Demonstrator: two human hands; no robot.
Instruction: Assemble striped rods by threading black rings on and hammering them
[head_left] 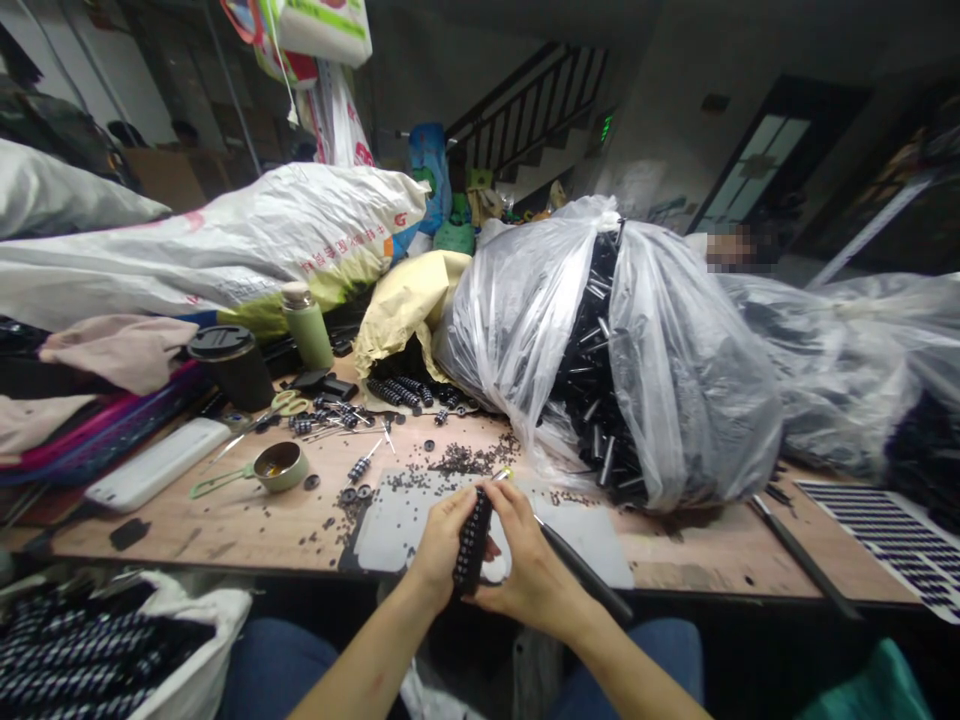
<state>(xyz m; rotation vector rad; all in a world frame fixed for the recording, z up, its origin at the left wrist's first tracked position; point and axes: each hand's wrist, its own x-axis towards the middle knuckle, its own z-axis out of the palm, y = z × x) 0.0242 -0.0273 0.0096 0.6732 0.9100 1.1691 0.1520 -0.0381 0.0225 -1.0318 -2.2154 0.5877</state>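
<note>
Both hands meet just in front of the table edge over my lap. My left hand (439,545) is closed around a black ribbed cylindrical part (472,540) held upright. My right hand (529,565) grips the same part from the other side, fingers curled around it, with a thin metal pin (501,474) sticking up above the fingers. Under the hands lies a grey mat (405,520) on the wooden table (225,520). Small black beads (469,460) are scattered just beyond it.
A large clear bag of black tubes (622,350) fills the table's middle right. At left stand a green bottle (307,325), a black cup (229,365), a green scoop (277,467) and scissors (281,405). A long black rod (581,570) lies by my right hand. A perforated tray (892,535) sits far right.
</note>
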